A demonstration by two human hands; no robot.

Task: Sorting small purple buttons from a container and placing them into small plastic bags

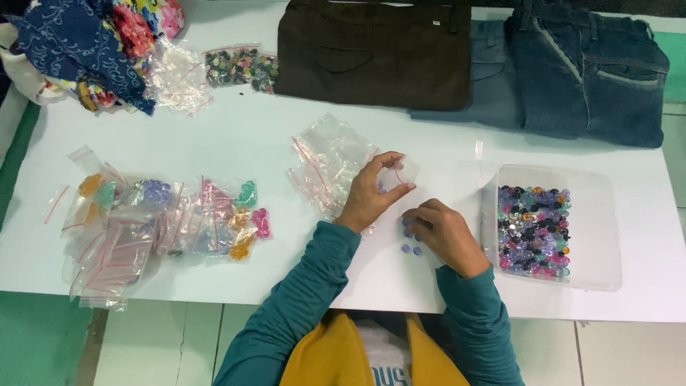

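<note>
At a white table (250, 136), a person in teal sleeves sorts small buttons into bags. The left hand (371, 196) holds a small clear zip bag (399, 174) up off the table, its fingers pinched on the bag's mouth, just beside a loose pile of empty bags (325, 161). The right hand (446, 232) rests low on the table with its fingers curled narrow over a few pale purple buttons (411, 243) — whether any button is actually gripped cannot be told from here. Just to the right stands a clear plastic tub (597, 229) of mixed coloured buttons, near the hand but not touching it. Filled bags (214, 214) of sorted buttons lie well apart on the left; folded brown trousers (375, 53) and blue jeans (586, 71) lie along the far edge, with a heap of printed cloth (93, 43) in the corner. Done well, the work seems to call for keeping the bag's mouth spread and steady — and lifting the buttons one colour at a time, close to the opening.
</note>
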